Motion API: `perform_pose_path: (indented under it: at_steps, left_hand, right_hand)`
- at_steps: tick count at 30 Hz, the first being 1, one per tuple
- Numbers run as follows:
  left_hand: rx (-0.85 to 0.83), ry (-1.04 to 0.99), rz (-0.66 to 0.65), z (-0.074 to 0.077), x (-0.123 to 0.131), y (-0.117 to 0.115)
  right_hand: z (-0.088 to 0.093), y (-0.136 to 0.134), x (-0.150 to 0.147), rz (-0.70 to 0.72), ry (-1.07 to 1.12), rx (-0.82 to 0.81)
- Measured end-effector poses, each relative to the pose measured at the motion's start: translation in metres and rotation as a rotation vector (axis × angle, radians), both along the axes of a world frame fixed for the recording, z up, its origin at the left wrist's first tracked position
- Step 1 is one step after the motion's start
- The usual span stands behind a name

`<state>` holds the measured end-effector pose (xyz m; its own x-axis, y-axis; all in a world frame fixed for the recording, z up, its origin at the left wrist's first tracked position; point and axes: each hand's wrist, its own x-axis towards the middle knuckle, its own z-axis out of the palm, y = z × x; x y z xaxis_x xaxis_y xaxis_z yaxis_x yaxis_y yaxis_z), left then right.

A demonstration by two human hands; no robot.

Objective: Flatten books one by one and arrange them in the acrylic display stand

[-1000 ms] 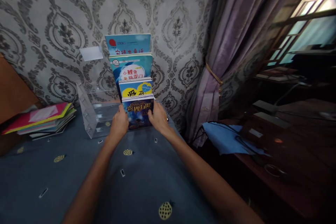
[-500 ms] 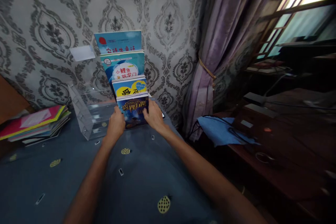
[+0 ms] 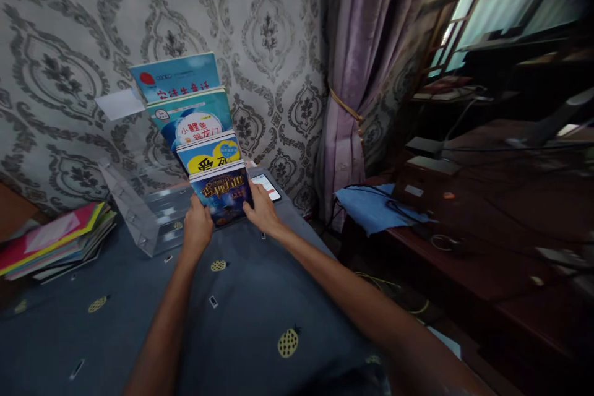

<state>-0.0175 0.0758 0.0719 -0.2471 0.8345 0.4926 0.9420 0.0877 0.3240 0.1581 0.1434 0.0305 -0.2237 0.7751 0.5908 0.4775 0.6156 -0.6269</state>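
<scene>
A dark blue book (image 3: 221, 193) with gold lettering stands lowest and nearest in a stepped row of books. My left hand (image 3: 198, 226) closes on its left edge, and my right hand (image 3: 262, 207) closes on its right edge, thumb on the cover. Behind it rise a blue-and-yellow book (image 3: 208, 159), a teal book (image 3: 197, 117) with a white circle, and at the top a blue book (image 3: 179, 77) with red lettering. To the left of the books shows a clear tiered display rack (image 3: 132, 213); how the front book meets the rack is hidden.
A white-screened device (image 3: 266, 187) lies just beyond my right hand. Stacked folders and papers (image 3: 69, 232) sit at the left on the blue patterned cloth (image 3: 139, 315). At right are a tied curtain (image 3: 348, 93) and a dark red table (image 3: 487, 284) with a blue cloth (image 3: 371, 204) and cables.
The view has swung to the right. The books lean more to the left in the picture, with both hands still on the front one. More of the white-screened device shows.
</scene>
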Motion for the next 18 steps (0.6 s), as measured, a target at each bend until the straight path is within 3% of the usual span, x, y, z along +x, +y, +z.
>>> perform_pose_path:
  at_steps: [7, 18]
  left_hand:
    - [0.135, -0.07, -0.03, -0.013, 0.002, 0.0]
    - [0.111, -0.074, -0.029, -0.014, 0.003, -0.002]
  right_hand:
    - [-0.012, -0.004, -0.004, 0.01, 0.029, 0.02]
    - [-0.013, -0.012, -0.004, 0.061, 0.018, 0.015]
